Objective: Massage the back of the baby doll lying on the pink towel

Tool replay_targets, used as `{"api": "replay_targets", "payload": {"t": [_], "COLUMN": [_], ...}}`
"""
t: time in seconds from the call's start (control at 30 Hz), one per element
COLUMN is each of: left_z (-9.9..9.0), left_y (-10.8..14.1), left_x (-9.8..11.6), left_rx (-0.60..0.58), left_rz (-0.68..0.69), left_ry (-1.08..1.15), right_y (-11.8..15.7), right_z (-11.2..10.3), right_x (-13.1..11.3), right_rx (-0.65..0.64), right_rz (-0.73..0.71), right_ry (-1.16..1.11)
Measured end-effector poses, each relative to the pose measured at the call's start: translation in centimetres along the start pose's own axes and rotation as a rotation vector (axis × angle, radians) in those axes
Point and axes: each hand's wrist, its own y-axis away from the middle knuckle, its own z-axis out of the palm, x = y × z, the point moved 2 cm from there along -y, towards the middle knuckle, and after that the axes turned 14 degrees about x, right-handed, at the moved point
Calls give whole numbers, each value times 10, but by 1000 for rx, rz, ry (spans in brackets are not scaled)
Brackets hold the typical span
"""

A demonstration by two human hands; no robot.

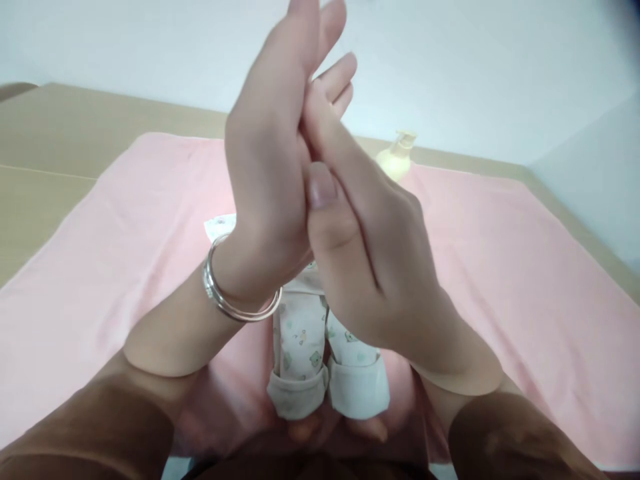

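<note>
Raised in the middle of the view, my left hand (pixel 270 140) has its fingers stretched upward, with a silver bangle (pixel 215 293) around the wrist. My right hand (pixel 380 227) presses flat against the left palm, its thumb and index finger touching it. Between the palms I can make out no object, and the contact area is partly hidden. Below and behind the hands lies a small baby-like figure in white printed trousers (pixel 303 333) with turned-up cuffs; bare feet (pixel 367 427) show at the bottom. Its upper body is hidden behind my hands, except for a bit of white printed cloth (pixel 219 227).
A pink cloth (pixel 500 287) covers much of the wooden table (pixel 40 140) under the figure. Toward the back, a pale yellow pump bottle (pixel 397 159) stands, partly behind my right hand. A white wall (pixel 475 73) rises beyond the table.
</note>
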Motion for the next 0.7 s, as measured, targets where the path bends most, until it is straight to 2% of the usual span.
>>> {"api": "replay_targets", "payload": {"t": [0.03, 0.07, 0.13, 0.2, 0.27, 0.33, 0.43, 0.5, 0.6, 0.7], "left_z": [0, 2, 6, 10, 13, 17, 21, 25, 26, 24], "left_y": [-1, -2, -4, -11, -23, -38, -54, -56, -51, -45], "left_x": [0, -4, -14, -31, -55, -84, -135, -159, -178, -184], "left_rx": [81, 126, 137, 135, 152, 136, 183, 123, 73, 87], "left_rz": [28, -2, -121, -200, -202, -32, 63, 154, 242, 245], "left_ry": [107, 213, 342, 348, 300, 200, -44, -111, -215, -309], "right_y": [0, -1, -5, -9, -12, -11, -7, -4, 2, 8], "right_z": [0, 0, 2, 7, 15, 27, 45, 55, 63, 65], "right_x": [2, 5, 13, 27, 47, 76, 123, 147, 169, 178], "right_rx": [-6, -11, -33, -52, -81, -137, -181, -240, -262, -170], "right_rz": [8, 12, 8, -19, -42, -31, 5, -54, -110, -59], "right_ry": [-17, -38, -81, -138, -169, -93, 214, 284, 258, 261]}}
